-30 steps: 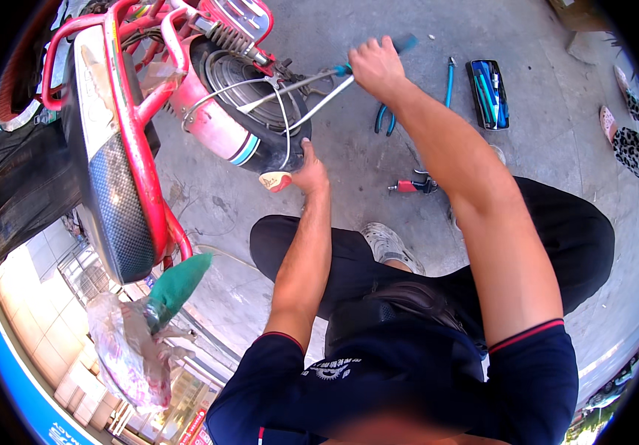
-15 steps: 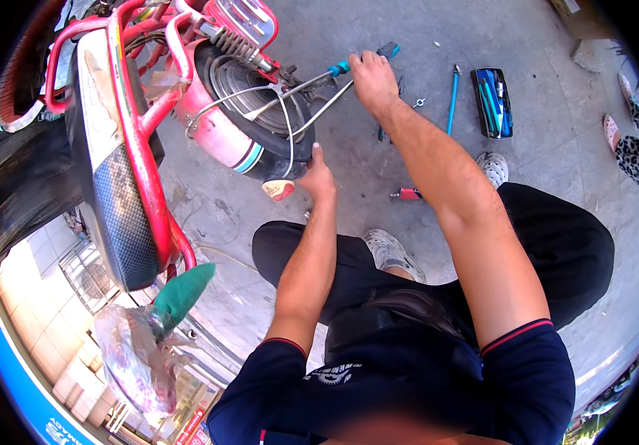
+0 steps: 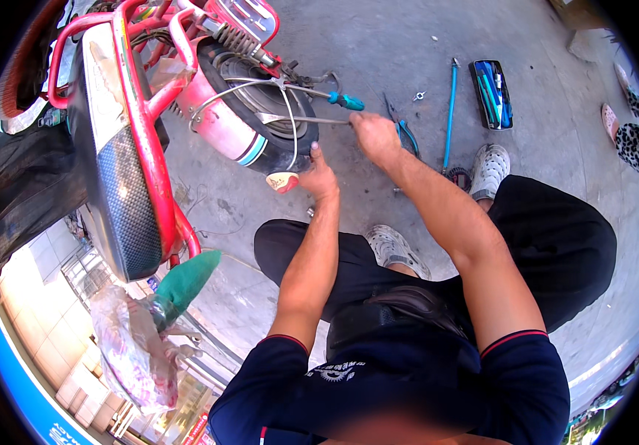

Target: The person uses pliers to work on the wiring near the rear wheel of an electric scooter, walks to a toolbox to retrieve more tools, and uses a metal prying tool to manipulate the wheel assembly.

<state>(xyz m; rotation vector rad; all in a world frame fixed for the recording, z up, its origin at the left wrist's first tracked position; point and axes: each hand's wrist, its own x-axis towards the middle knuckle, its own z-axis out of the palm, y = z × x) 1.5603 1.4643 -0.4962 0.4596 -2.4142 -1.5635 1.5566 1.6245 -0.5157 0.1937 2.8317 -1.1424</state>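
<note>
In my right hand (image 3: 375, 137) is a long flat metal tyre lever (image 3: 308, 119), my fingers closed round its near end. Its widened tip reaches the rim of the scooter's wheel (image 3: 241, 81). Just above it, a screwdriver with a teal handle (image 3: 347, 101) sticks out from the wheel's hub side, untouched by my hand. My left hand (image 3: 319, 178) grips the lower edge of the black tyre (image 3: 306, 144), thumb on top; the other fingers are mostly hidden. Beside that hand is the red and white tail light (image 3: 282, 182) on the pink mudguard (image 3: 219, 130).
The red scooter frame (image 3: 141, 148) lies tipped over at left. Teal-handled pliers (image 3: 407, 137), a long blue-handled tool (image 3: 452, 111) and a black tool box (image 3: 492, 95) lie on the concrete. Another person's feet (image 3: 610, 119) are at far right. A plastic bag (image 3: 134, 348) hangs lower left.
My right hand has swung down toward me with the tyre lever, which now lies nearly level across the wheel. The screwdriver handle has dropped too. My left hand stays at the tyre.
</note>
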